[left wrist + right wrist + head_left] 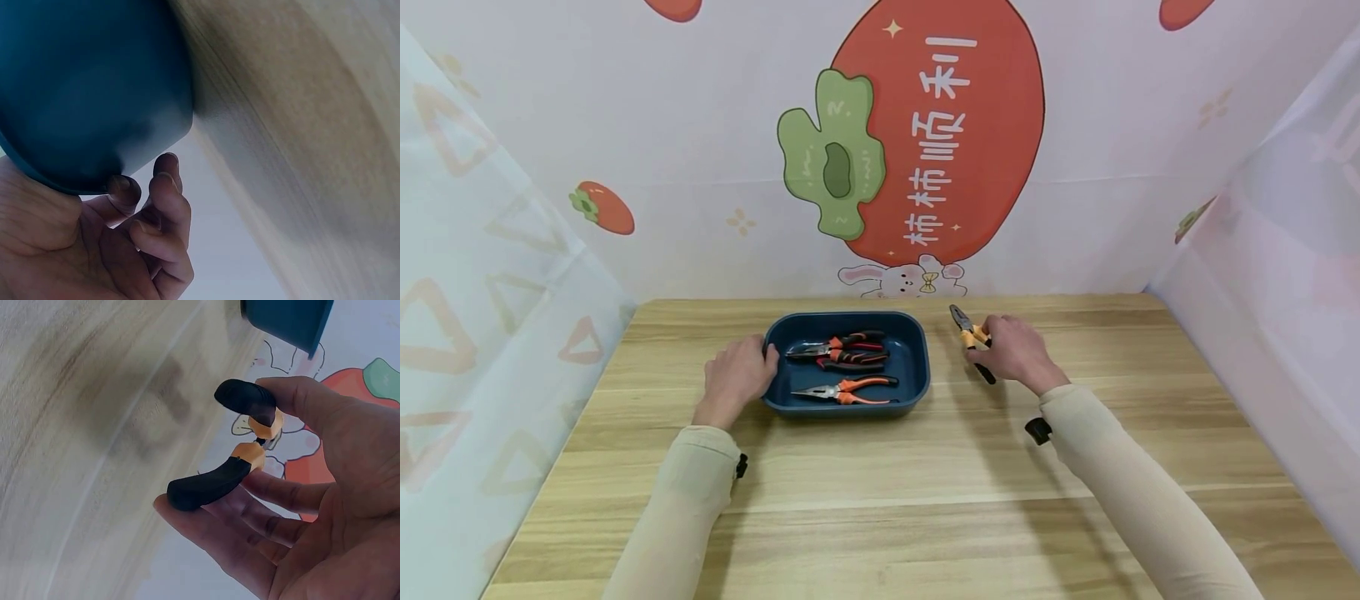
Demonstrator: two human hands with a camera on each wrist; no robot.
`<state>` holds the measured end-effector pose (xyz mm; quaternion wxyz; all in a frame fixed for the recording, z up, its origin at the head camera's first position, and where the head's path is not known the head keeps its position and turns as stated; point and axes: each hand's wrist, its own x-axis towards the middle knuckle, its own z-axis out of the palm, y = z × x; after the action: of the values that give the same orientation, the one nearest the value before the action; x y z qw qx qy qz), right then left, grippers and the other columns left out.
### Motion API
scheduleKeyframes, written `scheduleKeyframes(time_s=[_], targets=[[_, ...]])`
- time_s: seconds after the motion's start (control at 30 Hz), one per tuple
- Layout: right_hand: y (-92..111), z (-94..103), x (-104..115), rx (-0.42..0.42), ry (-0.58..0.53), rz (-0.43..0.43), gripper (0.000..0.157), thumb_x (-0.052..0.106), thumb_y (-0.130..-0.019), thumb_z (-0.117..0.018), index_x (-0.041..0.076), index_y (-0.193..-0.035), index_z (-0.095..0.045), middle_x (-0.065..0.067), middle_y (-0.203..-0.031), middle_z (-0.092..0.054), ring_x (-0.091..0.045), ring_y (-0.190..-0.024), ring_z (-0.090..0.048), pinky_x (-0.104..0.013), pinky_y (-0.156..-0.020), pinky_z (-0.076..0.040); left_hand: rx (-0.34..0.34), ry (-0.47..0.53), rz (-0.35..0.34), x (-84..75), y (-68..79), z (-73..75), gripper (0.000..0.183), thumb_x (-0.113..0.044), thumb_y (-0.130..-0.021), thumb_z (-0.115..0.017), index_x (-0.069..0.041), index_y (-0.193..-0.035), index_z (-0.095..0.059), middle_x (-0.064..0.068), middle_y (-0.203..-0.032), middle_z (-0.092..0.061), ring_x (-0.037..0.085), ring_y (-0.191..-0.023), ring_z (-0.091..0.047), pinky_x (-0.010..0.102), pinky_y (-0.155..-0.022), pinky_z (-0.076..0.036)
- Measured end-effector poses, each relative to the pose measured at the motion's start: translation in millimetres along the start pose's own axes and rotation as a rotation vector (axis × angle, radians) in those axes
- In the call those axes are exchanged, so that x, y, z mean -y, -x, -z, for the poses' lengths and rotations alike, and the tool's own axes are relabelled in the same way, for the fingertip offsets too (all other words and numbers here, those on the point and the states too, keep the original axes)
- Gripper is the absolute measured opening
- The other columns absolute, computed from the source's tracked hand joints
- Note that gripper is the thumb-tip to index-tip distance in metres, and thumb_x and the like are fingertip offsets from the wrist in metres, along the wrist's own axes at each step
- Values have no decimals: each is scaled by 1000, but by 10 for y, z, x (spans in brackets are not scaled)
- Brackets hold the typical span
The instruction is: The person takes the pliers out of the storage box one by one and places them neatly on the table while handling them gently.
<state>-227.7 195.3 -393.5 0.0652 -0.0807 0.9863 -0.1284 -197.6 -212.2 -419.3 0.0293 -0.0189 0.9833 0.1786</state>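
A dark blue rectangular tray [842, 412] sits on the table with several pliers in it. Long-nose pliers with orange handles [847, 386] lie at its near side; black-and-red handled pliers [850, 357] lie close together behind them. At the tray's left end, my left hand [737, 375] grips the rim, its curled fingers [164, 200] just outside the wall in the left wrist view. My right hand [1015, 350], right of the tray, holds yellow-and-black pliers [976, 337] by the handles, jaws pointing away. In the right wrist view the handles [215, 484] are spread between thumb and fingers.
The wood-grain table [880, 500] ends at a printed cloth backdrop [700, 125] just behind the tray. Cloth sides rise at left and right. Black straps [1038, 431] show at the wrists.
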Motion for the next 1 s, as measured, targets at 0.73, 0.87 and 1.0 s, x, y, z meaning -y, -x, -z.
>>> scheduleKeyframes(time_s=[0.73,0.87,1.0], targets=[[-122,-172,69,49,-93,-142,42,40,-91,-74,3,-94,-56,-10,-82,-51,-25,-71,-51,-32,-57,-36,0,0,-5,4,-3,-21,34,-30,-106,-41,-4,-96,-60,13,-79,-58,33,-69,-58,47,-62,-45],[-138,-191,82,57,-92,-154,42,40,-91,-75,2,-94,-56,-12,-84,-52,-25,-71,-51,-32,-57,-37,5,-8,-3,2,-5,-18,36,-31,-106,-40,-2,-101,-61,14,-82,-60,34,-70,-58,48,-63,-46],[-157,-208,93,65,-80,-161,42,41,-91,-74,3,-94,-56,-11,-83,-52,-25,-69,-51,-32,-56,-37,11,-11,1,4,-3,-16,36,-31,-106,-40,-2,-102,-61,15,-83,-60,34,-71,-58,48,-63,-46]])
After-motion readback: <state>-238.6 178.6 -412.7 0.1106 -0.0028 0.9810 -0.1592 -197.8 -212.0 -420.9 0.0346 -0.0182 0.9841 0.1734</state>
